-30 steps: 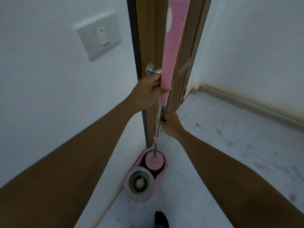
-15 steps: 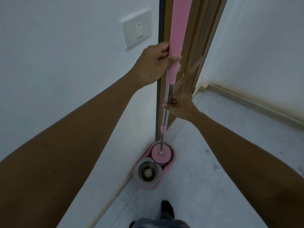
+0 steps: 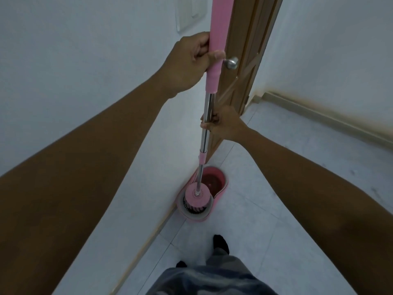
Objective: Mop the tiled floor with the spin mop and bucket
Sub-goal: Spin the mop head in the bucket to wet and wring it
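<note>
The left hand [image 3: 191, 60] curls its fingers round the pink grip of the mop [image 3: 217, 39] in the upper middle of the frame. The right hand [image 3: 225, 124] grips the steel pole lower down. The mop head [image 3: 196, 195] sits in the basket at the near end of the bucket [image 3: 224, 179], low centre on the tiled floor [image 3: 297, 188], against the wall [image 3: 85, 60] by a wooden door [image 3: 251, 60].

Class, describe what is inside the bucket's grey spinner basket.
The pink mop head fills the basket, dark strands showing under its disc. The bottom is covered, so unseen.
</note>
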{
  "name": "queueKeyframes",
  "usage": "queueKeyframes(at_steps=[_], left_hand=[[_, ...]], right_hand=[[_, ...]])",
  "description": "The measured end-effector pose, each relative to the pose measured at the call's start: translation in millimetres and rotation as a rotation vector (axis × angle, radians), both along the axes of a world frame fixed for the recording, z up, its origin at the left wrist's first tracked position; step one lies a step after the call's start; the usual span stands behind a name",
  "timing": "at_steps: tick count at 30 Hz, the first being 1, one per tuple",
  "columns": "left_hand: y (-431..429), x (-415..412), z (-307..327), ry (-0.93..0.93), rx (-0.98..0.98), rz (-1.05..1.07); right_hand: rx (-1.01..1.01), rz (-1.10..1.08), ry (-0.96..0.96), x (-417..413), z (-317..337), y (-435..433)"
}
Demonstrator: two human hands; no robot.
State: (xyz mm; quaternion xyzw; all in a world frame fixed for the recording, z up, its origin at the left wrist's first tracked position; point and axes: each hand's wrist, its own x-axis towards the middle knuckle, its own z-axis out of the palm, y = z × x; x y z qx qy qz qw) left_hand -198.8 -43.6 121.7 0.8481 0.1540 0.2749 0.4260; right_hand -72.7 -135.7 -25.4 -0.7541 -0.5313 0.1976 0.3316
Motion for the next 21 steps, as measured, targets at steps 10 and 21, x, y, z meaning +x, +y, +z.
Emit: queueKeyframes(at_steps=[10, 21], left_hand=[[2, -24, -58, 0.096, -0.141, 0.028], [35, -34, -120, 0.184, -0.381, -0.075]], right_hand=[[-0.167, -0.071, 0.14, -32, -55, -1], [-0.108, -0.295, 0.361, -66, -123, 10]])
